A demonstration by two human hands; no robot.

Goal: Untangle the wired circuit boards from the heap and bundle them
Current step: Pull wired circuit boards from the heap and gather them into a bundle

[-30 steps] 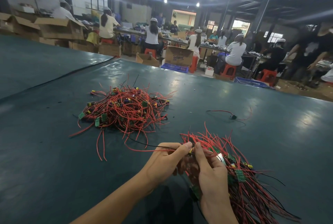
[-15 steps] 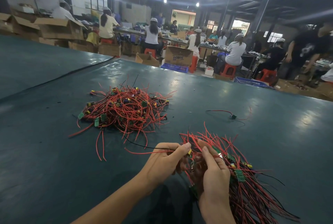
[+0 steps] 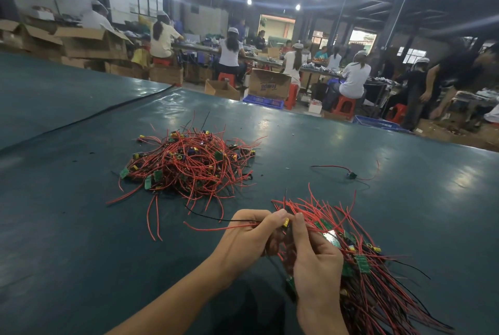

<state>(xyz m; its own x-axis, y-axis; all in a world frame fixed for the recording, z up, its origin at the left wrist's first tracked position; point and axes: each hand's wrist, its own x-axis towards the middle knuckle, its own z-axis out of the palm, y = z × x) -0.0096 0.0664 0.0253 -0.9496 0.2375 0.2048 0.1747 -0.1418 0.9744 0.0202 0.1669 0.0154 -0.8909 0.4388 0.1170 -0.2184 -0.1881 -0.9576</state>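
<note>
On the dark green surface (image 3: 81, 226), close in front of the person, the two hands meet at the near end of the bundle (image 3: 378, 280) of wired circuit boards. The grip of the right hand (image 3: 316, 261) is closed around the gathered wires, and the long red and black ends fan out to the right behind it. The grip of the left hand (image 3: 248, 237) pinches one red wire (image 3: 205, 229) together with a thin black one, both trailing to the left over the surface. Between the fingertips of both hands sits a small yellow part (image 3: 286, 222).

The heap (image 3: 189, 164) lies further away to the left, well apart from the hands. One single wired board (image 3: 351, 175) lies alone to the right of the heap.

These pieces look very light, and the wires look soft and springy, so I think they catch easily on each other and spread out again if the grip loosens. The little green boards and their soldered ends seem to be the fragile places. In my opinion it is better to take hold at the board or just beside it, not far out on the wire, and to draw a piece out slowly along its length. A strong pull on a caught wire could tear the joint or drag other pieces out of the bundle.
</note>
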